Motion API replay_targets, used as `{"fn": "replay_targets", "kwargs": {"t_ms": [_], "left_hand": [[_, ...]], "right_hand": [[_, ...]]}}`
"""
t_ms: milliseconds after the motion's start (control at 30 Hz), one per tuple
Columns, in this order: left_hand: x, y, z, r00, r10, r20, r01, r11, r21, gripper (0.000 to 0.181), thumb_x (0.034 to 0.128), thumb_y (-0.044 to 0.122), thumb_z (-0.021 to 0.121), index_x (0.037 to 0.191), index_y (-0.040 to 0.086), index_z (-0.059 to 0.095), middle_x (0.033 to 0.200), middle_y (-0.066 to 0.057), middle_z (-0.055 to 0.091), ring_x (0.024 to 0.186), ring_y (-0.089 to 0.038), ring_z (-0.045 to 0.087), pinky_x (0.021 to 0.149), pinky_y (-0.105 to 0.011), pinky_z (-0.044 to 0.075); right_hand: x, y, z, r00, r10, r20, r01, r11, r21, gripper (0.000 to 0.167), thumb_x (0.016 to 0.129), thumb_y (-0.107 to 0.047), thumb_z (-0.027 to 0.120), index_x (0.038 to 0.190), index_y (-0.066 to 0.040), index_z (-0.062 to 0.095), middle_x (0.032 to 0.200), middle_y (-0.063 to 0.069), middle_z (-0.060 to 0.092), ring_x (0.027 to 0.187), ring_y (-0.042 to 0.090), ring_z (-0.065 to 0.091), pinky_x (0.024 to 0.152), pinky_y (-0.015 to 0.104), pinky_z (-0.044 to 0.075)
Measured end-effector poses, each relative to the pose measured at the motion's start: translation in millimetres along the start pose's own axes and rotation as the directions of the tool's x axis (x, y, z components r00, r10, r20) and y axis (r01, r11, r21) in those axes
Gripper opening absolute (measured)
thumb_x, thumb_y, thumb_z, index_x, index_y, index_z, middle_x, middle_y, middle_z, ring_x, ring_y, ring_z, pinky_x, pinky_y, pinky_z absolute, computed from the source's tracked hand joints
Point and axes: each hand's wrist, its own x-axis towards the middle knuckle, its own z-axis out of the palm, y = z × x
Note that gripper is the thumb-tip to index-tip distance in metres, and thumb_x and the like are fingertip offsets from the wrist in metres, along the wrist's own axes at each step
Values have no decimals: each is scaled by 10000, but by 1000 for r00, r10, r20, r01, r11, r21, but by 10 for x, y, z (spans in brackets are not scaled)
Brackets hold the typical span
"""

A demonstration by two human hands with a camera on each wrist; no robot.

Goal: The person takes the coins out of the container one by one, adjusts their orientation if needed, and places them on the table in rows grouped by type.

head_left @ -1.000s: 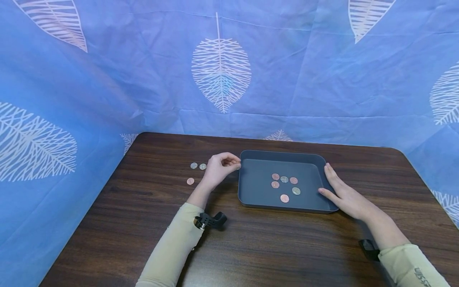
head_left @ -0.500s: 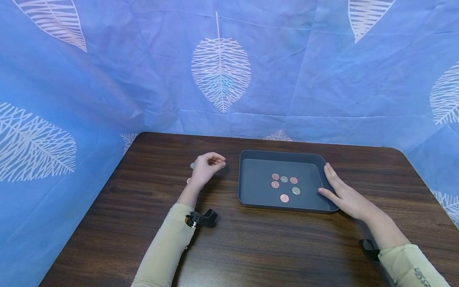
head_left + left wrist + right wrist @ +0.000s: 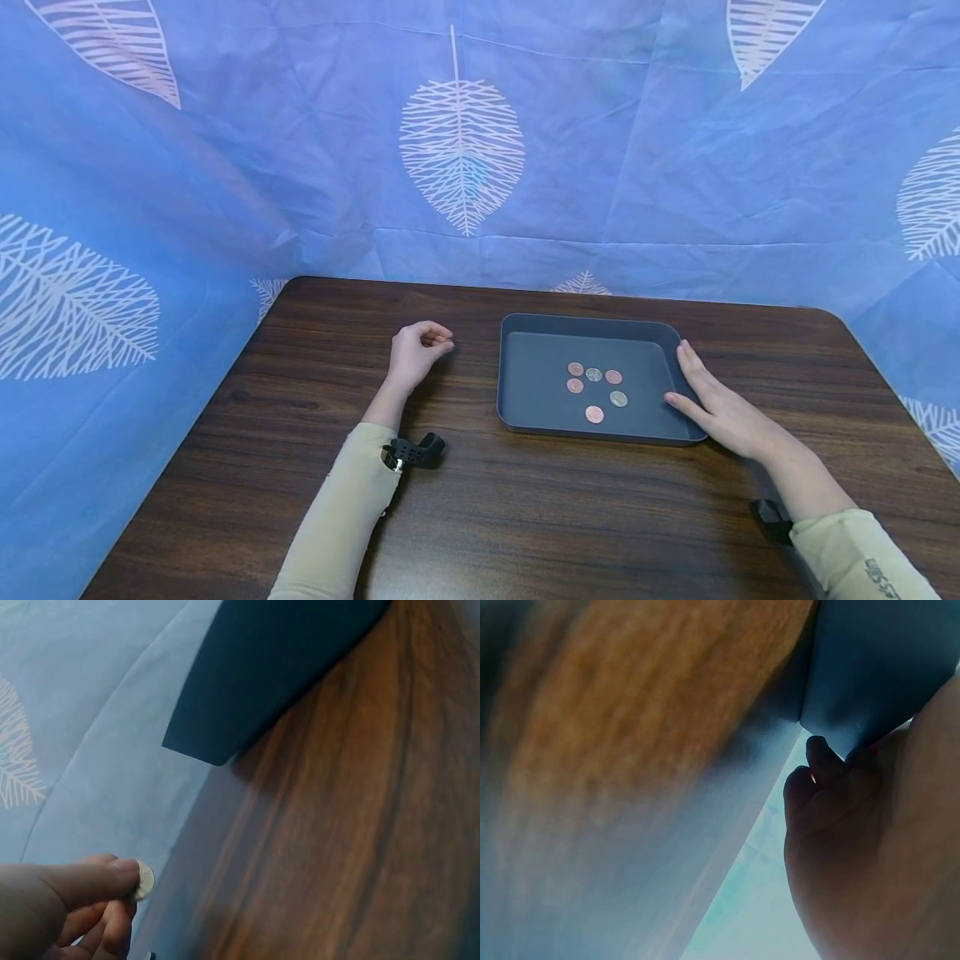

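Observation:
Between thumb and fingers, my left hand (image 3: pixel 412 354) pinches a silver coin (image 3: pixel 146 882), plain in the left wrist view. This hand is over the table, a short way left of a dark grey tray (image 3: pixel 538 325). Inside the tray lie several coins, such as a copper coin (image 3: pixel 595 414) and a silver coin (image 3: pixel 618 399). My right hand (image 3: pixel 723 412) grips the tray's right side, thumb over the rim and fingers along the outer wall. Its fingers (image 3: pixel 821 761) look dark beneath the tray's edge in the right wrist view.
The dark wooden table (image 3: pixel 585 517) ends at the back against a blue cloth (image 3: pixel 330 150) printed with white leaves. Black straps with devices sit on both wrists, the left wrist device (image 3: pixel 423 450) jutting toward the middle.
My left hand has drawn left, away from the tray's left edge, with the coin in its fingers. Loose coins seen on the table before are now out of sight. The right hand stays put.

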Motion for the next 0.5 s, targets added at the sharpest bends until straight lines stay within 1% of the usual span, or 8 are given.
{"fn": "replay_targets", "kwargs": {"t_ms": [133, 367, 500], "left_hand": [[-2, -20, 22, 1000, -2, -16, 3, 999, 51, 74, 824, 29, 742, 894, 22, 718, 808, -57, 683, 745, -199, 628, 679, -330, 515], [4, -55, 64, 1000, -27, -10, 27, 996, 82, 71, 819, 35, 748, 882, 38, 714, 807, -47, 676, 749, -184, 622, 689, -317, 513], [1, -46, 76, 999, -39, -24, 42, 993, 109, 72, 824, 46, 747, 884, 34, 710, 805, -50, 672, 748, -188, 619, 683, -322, 513]], "right_hand": [[2, -4, -1, 1000, 0, 0, 0, 1000, -4, 812, 1007, -441, 435, 1510, -187, -150, 1566, 51, -202, 1416, 424, -21, 998, 694, 170], [-2, -1, -5, 1000, 1, 6, -1, 1000, 3, 812, 1008, -442, 432, 1508, -188, -155, 1564, 44, -208, 1420, 403, -41, 999, 695, 165], [3, 2, -5, 1000, -4, 4, 4, 1000, 4, 810, 1009, -434, 435, 1508, -186, -153, 1561, 25, -213, 1420, 404, -38, 1001, 693, 164]]}}
